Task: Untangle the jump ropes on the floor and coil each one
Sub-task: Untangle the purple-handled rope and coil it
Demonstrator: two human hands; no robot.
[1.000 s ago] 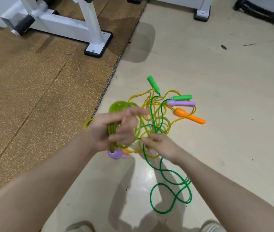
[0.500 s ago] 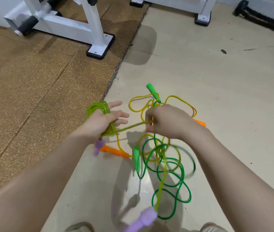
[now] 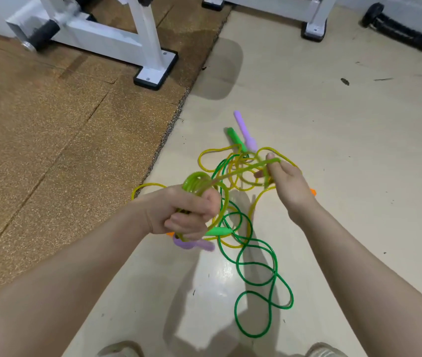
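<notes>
your left hand [image 3: 184, 215] grips the coiled lime-green plastic jump rope [image 3: 196, 182] to keep its loops gathered while your right hand [image 3: 286, 181] pinches its free strand taut, just above the yellow-and-dark-green rope tangle [image 3: 240, 228].

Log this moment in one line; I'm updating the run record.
left hand: grips lime coil | right hand: pulls lime strand | dark green rope: floor

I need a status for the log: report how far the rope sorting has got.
Done: nothing fully coiled. In hand: the left hand grips several loops of the lime rope; the right hand pulls its free strand taut. Left: the yellow rope and dark green rope lie loose and crossed on the floor, uncoiled.
</notes>
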